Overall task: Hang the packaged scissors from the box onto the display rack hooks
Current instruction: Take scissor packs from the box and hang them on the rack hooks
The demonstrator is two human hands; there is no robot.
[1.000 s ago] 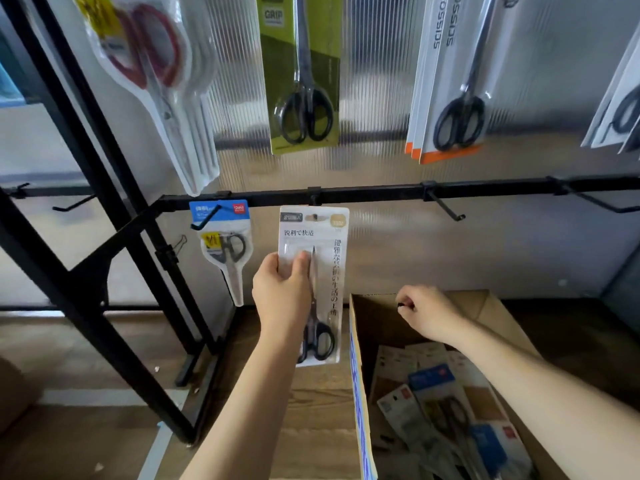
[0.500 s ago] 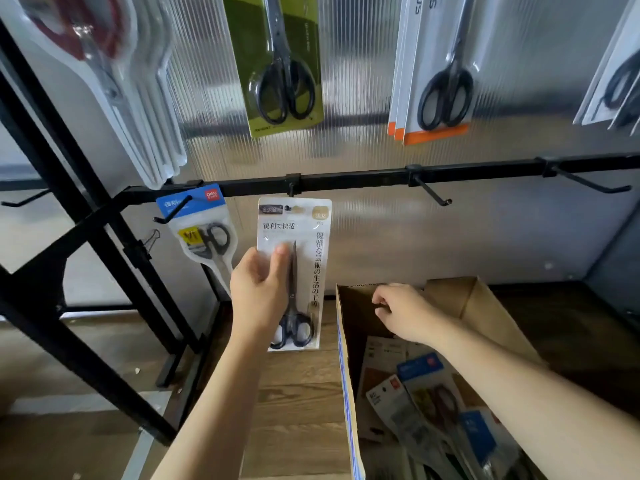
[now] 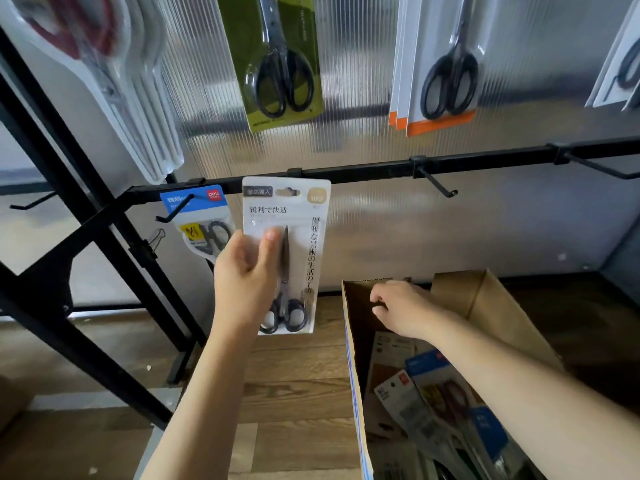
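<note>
Two bare hands are at work below a black display rack (image 3: 485,164). The left hand (image 3: 247,271) grips a white packet of scissors (image 3: 298,244) by its left edge, thumb laid across the front and fingers behind, holding it upright with its top edge up against the rack's lower bar; the hanging slot near the top of the packet sits just below the bar, and whether a hook passes through it cannot be told. Just left of it, a blue-topped packet (image 3: 197,209) hangs on a hook (image 3: 173,211), partly hidden by the left hand. The right hand (image 3: 401,306) rests on the far rim of an open cardboard box (image 3: 491,306), fingers curled over the edge. Inside the box lie several more packets (image 3: 446,393), overlapping one another. Further right on the bar, a bare hook (image 3: 438,185) juts forward. Higher up hang a green packet with black scissors (image 3: 277,57), a stack of orange-edged packets (image 3: 440,64), and a bunch of clear packs with red handles (image 3: 104,71). The box and the rack stand on a wooden floor (image 3: 294,393).
</note>
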